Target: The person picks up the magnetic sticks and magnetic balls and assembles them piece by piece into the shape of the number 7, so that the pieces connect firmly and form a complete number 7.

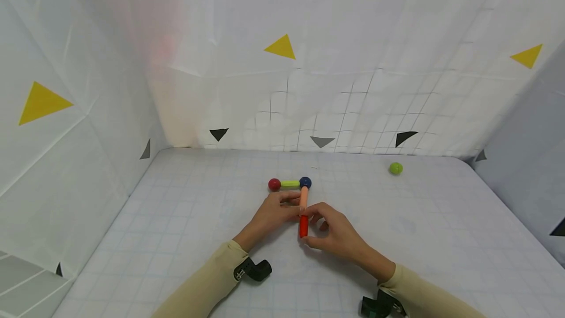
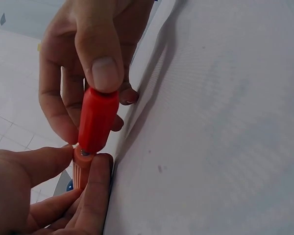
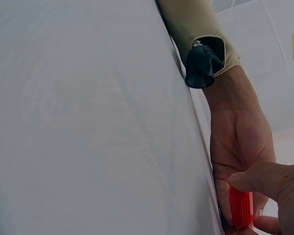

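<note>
Just left of the table's middle, my left hand (image 1: 270,212) pinches an orange magnetic rod (image 1: 304,198) between thumb and fingers. The rod's far end meets a dark blue ball (image 1: 305,182). From that ball a yellow-green rod (image 1: 290,183) runs left to a dark red ball (image 1: 274,184). My right hand (image 1: 335,232) holds a red rod (image 1: 303,227) by its ends, thumb at the near one. In the left wrist view the red rod (image 2: 97,122) lines up with the orange rod (image 2: 82,169), with a bit of metal showing where they meet.
A lone green ball (image 1: 396,168) lies toward the back right of the white gridded table (image 1: 441,220). White sheeting (image 1: 353,23) with yellow and dark triangles rises behind the table and at both sides. Each wrist wears a small black camera (image 1: 258,270).
</note>
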`<state>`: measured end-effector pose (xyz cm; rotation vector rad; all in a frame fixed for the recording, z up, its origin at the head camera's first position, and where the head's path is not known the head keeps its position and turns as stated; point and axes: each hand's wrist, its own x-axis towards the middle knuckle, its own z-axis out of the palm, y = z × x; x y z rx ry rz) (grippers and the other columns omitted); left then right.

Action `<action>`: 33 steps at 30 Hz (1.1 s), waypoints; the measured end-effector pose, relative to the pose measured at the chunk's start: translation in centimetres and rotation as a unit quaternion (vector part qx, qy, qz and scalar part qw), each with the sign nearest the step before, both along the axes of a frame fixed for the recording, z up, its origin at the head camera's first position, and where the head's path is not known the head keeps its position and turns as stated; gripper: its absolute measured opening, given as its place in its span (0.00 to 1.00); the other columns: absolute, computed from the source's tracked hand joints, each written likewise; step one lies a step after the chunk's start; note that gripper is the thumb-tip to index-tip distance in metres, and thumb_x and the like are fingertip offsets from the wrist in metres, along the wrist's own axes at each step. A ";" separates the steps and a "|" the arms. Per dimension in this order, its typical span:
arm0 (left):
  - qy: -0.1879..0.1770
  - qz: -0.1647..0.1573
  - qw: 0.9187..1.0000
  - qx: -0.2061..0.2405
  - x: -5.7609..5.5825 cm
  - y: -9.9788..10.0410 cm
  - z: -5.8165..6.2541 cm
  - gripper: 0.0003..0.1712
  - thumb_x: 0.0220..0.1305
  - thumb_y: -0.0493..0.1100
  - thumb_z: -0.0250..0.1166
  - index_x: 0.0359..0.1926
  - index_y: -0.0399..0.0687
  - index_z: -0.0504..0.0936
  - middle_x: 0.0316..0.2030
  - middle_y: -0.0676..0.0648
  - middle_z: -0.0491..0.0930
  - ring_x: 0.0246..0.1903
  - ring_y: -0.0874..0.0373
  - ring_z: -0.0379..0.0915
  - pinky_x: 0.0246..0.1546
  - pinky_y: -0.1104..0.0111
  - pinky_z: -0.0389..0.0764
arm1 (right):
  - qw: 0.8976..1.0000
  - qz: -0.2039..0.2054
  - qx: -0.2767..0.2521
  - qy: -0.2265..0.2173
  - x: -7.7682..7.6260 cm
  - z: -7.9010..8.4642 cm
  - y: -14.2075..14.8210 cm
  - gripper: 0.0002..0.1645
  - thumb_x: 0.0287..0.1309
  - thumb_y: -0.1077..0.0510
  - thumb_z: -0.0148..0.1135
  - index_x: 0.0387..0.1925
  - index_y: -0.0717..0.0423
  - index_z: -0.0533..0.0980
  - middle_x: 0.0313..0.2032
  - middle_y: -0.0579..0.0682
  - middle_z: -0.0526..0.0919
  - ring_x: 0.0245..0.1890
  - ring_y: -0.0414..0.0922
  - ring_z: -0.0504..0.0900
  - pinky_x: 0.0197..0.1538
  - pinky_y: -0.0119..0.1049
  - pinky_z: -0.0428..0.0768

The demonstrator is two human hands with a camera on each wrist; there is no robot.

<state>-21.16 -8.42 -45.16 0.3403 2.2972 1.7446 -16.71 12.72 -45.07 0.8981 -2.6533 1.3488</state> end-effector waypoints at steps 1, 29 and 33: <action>0.000 0.000 1.000 0.001 0.0 0.0 0.0 0.25 0.68 0.46 0.73 0.63 0.43 0.83 0.50 0.50 0.86 0.51 0.55 0.81 0.56 0.57 0.79 | 1.000 -0.002 -0.001 -0.006 0.0 0.0 0.0 0.32 0.53 0.60 0.82 0.57 0.55 0.75 0.46 0.45 0.82 0.44 0.48 0.81 0.46 0.42 0.84; 0.006 -0.004 1.000 -0.002 -0.2 -0.1 -0.2 0.24 0.68 0.46 0.73 0.61 0.42 0.84 0.49 0.49 0.87 0.52 0.55 0.82 0.58 0.55 0.78 | 0.991 0.026 -0.112 -0.069 0.1 -0.7 -0.2 0.33 0.53 0.69 0.79 0.58 0.62 0.74 0.52 0.58 0.79 0.48 0.54 0.86 0.53 0.44 0.83; 0.005 -0.007 1.000 0.002 -0.2 -0.1 -0.1 0.24 0.68 0.46 0.73 0.62 0.42 0.84 0.49 0.49 0.87 0.52 0.55 0.82 0.59 0.54 0.77 | 0.993 0.018 -0.102 -0.065 0.2 -0.6 -0.2 0.34 0.52 0.68 0.80 0.59 0.61 0.74 0.51 0.55 0.79 0.46 0.51 0.86 0.51 0.42 0.84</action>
